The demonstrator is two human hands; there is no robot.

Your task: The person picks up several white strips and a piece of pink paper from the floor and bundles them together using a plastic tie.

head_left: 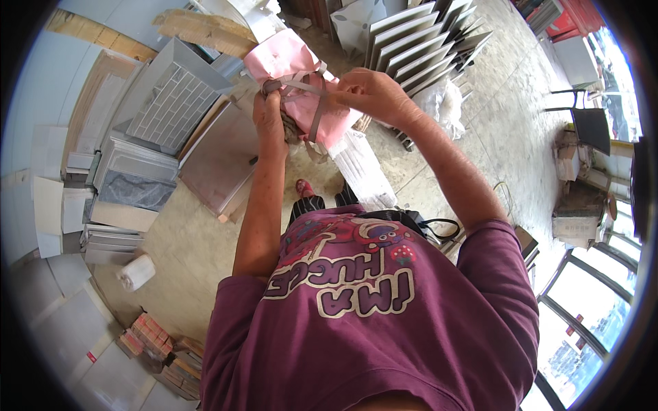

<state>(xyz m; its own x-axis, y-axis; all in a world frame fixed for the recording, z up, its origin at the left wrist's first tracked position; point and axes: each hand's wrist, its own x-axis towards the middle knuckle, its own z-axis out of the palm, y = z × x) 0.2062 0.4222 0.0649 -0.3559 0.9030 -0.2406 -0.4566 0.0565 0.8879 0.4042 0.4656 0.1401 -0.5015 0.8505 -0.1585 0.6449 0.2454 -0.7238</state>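
In front of me is a pink bundle (281,58), a wrinkled sheet or wrapping. A flat grey-brown strap (317,123) crosses over it in several bands. My left hand (269,120) is closed at the bundle's left side, its thumb by a dark rolled or knotted part of the strap. My right hand (377,96) is at the bundle's right side, fingers bent and pinched together at the strap. Its fingertips are partly hidden. Under the bundle, a whitish ribbed length (363,168) slants down toward my legs.
Tiles and panels (171,106) lean at the left. A brown board (223,151) stands nearer. Grey slabs (418,48) fill a rack ahead, with clear plastic (442,106) beside it. A black chair (589,127) and cardboard boxes (576,216) are at the right.
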